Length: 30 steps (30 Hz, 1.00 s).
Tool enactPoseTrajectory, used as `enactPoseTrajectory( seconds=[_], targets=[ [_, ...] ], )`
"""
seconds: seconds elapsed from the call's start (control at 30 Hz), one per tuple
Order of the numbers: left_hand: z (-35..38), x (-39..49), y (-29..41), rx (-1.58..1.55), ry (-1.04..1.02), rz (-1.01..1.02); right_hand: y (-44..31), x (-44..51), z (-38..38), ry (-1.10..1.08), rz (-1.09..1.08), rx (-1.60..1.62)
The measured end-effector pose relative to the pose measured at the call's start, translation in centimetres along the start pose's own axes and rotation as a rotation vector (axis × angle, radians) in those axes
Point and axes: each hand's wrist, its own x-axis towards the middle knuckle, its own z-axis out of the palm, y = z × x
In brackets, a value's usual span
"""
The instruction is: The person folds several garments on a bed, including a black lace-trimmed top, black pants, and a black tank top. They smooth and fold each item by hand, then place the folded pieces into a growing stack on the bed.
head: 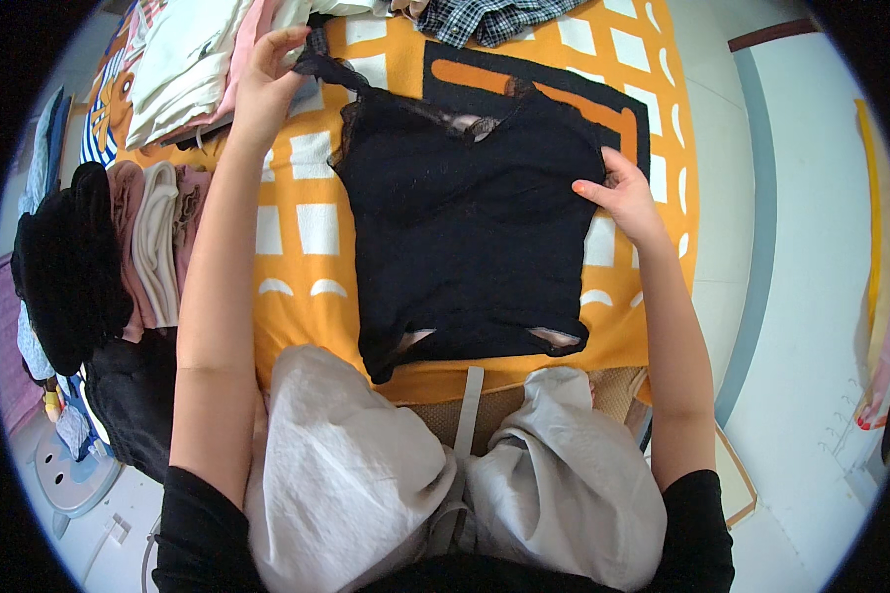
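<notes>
A black camisole with lace trim (475,222) lies spread face up on an orange and white patterned blanket (304,259). My left hand (271,81) pinches its left strap between thumb and fingers, drawn out above the neckline. At the garment's right side, below the armhole, my right hand (623,194) has thumb and fingers on the edge of the cloth; the fingertips are partly hidden behind it. The lower hem is bunched, with two pale patches showing.
A stack of folded white and pink clothes (185,74) sits at the upper left, near a checked garment (489,18). Rolled pink and white clothes (156,237) and a black furry item (67,267) are left of my forearm. A white wall (808,222) stands to the right.
</notes>
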Motion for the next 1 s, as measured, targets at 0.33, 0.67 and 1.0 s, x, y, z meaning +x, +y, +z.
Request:
enactPoseTrajectory(
  seconds=[0.33, 0.67, 1.0],
  targets=[
    [6.5, -19.1, 3.9, 0.311, -0.519, -0.186, 0.9, -11.4, 4.4, -0.057, 0.064, -0.495],
    [5.8, -26.7, 7.9, 0.609, -1.117, -0.066, 1.6, -18.0, 5.8, -0.437, 0.012, -1.01],
    [4.1, -28.6, 7.0, 0.715, -1.67, -0.037, 1.8, -20.9, 7.5, -0.727, -0.07, -1.114]
  ],
)
